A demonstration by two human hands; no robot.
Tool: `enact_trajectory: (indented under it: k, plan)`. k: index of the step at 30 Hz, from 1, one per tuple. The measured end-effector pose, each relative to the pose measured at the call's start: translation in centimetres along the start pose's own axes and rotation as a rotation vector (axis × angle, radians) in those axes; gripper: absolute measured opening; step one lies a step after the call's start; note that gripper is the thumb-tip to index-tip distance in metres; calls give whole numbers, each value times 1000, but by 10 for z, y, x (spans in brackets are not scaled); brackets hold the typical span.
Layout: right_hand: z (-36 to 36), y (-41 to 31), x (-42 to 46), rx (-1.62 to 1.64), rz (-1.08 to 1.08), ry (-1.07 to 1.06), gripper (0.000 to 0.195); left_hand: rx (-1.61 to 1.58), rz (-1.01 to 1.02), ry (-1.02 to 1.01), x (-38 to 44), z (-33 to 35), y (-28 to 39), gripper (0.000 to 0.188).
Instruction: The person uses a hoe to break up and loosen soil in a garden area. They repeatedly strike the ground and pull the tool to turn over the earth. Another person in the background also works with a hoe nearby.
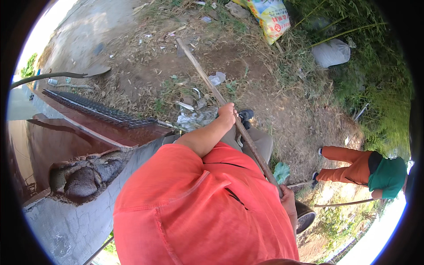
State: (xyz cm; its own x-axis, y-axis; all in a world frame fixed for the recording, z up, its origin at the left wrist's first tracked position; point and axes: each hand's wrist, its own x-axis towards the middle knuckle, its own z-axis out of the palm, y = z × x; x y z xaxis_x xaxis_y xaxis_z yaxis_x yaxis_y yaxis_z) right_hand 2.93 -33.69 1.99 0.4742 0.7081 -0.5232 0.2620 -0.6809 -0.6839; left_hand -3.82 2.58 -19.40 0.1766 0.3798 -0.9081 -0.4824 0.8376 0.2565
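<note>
A long wooden pole (203, 76) slants across the front of my body. My left hand (228, 114) grips it around the middle, with the arm stretched forward. Lower down, beside the red shirt (205, 205), my right hand (289, 200) closes around the pole's near part. The far end reaches over bare soil strewn with dry leaves (185, 78). A greyish flat shape (184, 50) lies at that end; I cannot tell whether it is a blade fixed to the pole. Under the pole is a crumpled clear plastic scrap (217, 78). My dark shoe (246, 115) shows just past my left hand.
A shovel (96, 70) and a metal grate (109, 109) are on the left, above a broken masonry wall (89, 180). At the right, a person in green and orange (386, 177) holds a stick (344, 203). A printed sack (271, 21) and white bag (331, 53) lie near bamboo-like foliage (374, 86).
</note>
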Motion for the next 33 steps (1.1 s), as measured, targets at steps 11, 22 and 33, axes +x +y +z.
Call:
enact_trajectory:
  k: [11,22,33]
  plan:
    - [56,-132,125,-308,-288,-70,30,-57,61,-84,-12,11,87,8]
    - [-52,-91,2,-357,87,-123,25,161,-212,-60,32,-31,-19,7]
    - [-6,-11,-3,-54,11,-37,13,133,6,89,28,-38,-14,6]
